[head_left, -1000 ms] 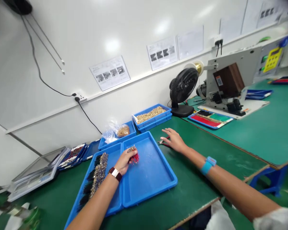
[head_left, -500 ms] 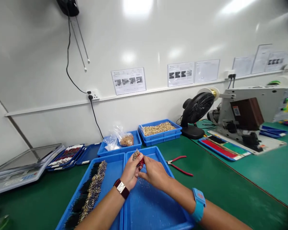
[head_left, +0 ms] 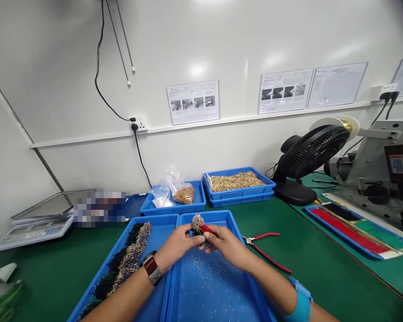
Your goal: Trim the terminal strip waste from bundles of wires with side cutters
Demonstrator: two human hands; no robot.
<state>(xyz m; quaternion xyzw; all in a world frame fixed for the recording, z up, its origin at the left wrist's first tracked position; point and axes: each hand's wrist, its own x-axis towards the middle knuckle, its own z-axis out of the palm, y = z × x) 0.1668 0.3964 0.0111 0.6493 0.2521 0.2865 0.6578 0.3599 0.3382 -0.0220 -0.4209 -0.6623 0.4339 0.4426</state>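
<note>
A bundle of red and dark wires (head_left: 204,228) with gold-coloured metal tips is held above the right-hand blue tray (head_left: 210,290). My left hand (head_left: 178,243) is closed round the bundle's left side, near the metal tips. From the right, my right hand (head_left: 226,245) pinches the red part, its fingertips close to those of my left hand. Small pale specks lie on the tray's floor. In the blue tray alongside (head_left: 161,228), black-wired bundles with metal tips (head_left: 130,261) lie in a long row.
Red-handled pliers (head_left: 268,252) lie open right of the tray. Behind stand a tray of gold-coloured parts (head_left: 237,181) and a tray with plastic bags (head_left: 183,194). A black fan (head_left: 309,152), a machine (head_left: 389,156) and a tray of coloured strips (head_left: 359,228) are right; a scale (head_left: 36,228) is left.
The camera view has shifted. My hands have turned the bundle, so its metal tips face up and the red wires spread rightward. My left hand has moved to the bundle's left side.
</note>
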